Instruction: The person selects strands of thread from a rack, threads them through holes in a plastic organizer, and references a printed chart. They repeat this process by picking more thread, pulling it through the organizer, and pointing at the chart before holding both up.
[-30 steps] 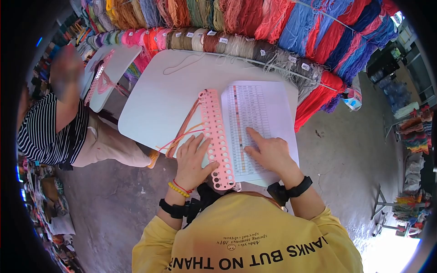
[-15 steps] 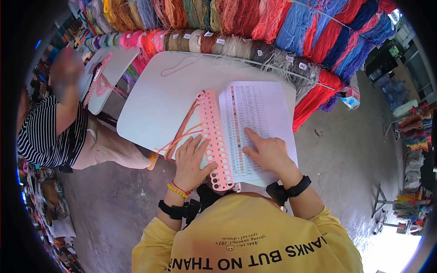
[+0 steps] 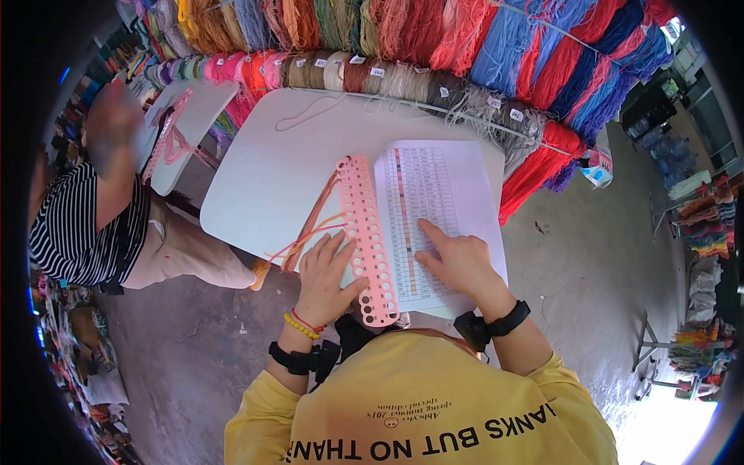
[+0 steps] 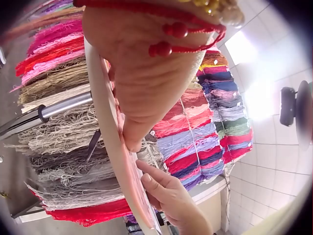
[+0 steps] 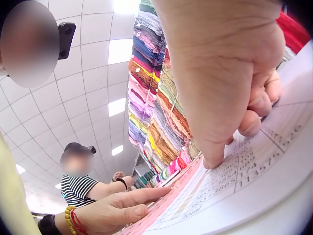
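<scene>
A long pink thread-sorting board [image 3: 359, 198] with rows of round holes lies on the white table [image 3: 263, 170]. My left hand [image 3: 324, 275] rests on its left edge near the lower half, thumb and fingers spread. Brown, orange and pink threads [image 3: 316, 221] hang from the board's left-side holes. Right of the board lies a white sheet [image 3: 479, 194] printed with a table and a column of colour patches. On that sheet my right hand [image 3: 463, 263] points with a straight index finger, thumb near the colour column. Its other fingers [image 5: 250, 123] curl loosely against the paper.
Skeins of thread [image 3: 403, 35] in many colours, some tagged, hang on a rack along the table's far edge. A loose looped thread [image 3: 310, 112] lies on the tabletop. To the left, a person in a striped shirt [image 3: 85, 225] is beside another white table [image 3: 209, 97].
Both hands keep their places on the board and the sheet. Only the head view has shifted slightly.
</scene>
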The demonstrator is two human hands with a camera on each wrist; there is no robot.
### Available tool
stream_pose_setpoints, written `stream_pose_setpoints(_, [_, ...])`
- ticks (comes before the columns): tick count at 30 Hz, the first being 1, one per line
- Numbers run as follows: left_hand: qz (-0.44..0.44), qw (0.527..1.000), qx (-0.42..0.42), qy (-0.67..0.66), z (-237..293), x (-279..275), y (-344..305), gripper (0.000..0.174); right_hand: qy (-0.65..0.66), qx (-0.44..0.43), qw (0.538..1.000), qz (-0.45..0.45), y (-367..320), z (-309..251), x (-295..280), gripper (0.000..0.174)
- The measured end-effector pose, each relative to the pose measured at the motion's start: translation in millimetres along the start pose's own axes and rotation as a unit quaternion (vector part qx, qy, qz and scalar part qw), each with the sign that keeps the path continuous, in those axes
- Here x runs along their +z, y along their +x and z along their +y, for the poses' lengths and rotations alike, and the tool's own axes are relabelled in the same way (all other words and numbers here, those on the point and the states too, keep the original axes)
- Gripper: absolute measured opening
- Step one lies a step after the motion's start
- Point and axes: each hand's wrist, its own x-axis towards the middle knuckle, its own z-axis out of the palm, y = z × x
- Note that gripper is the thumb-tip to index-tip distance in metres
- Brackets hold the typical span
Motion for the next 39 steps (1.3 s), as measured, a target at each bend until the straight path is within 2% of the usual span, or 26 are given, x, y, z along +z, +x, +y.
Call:
stream_pose_setpoints(2, [0.014,1.0,0.014,-0.007,-7,2,-1,0.063,0.003,-0.002,1.0,0.005,-1,0,1,0.056])
stream_pose_setpoints(5, [0.02,0.993,0.029,-0.116,-21,3,1,0.055,0.008,-0.006,1.0,0.024,0,1,3,0.055])
stream_pose_setpoints(8, [0.045,0.981,0.008,-0.189,-22,-4,-3,0.047,0.005,-0.004,1.0,0.026,0,1,4,0.055])
stream_pose_setpoints(11, [0.016,0.966,-0.073,-0.248,-20,-20,-5,0.04,0.003,-0.005,1.0,0.029,0,2,4,0.054])
stream_pose_setpoints(14, [0.017,0.954,-0.118,-0.275,-30,-26,-9,0.036,0.005,-0.005,0.999,0.035,0,2,3,0.052])
stream_pose_setpoints(17, [0.023,0.916,-0.173,-0.362,-33,-32,-12,0.034,0.014,-0.015,0.999,0.048,-2,2,3,0.048])
stream_pose_setpoints(22, [0.036,0.902,-0.185,-0.388,-38,-36,-17,0.033,0.027,-0.029,0.998,0.039,-2,4,3,0.043])
stream_pose_setpoints(25, [0.037,0.901,-0.185,-0.391,-37,-40,-17,0.033,0.022,-0.034,0.996,0.073,-2,5,6,0.043])
stream_pose_setpoints(39, [0.028,0.915,-0.175,-0.361,-35,-52,-14,0.032,0.015,-0.005,0.999,0.04,0,1,2,0.052])
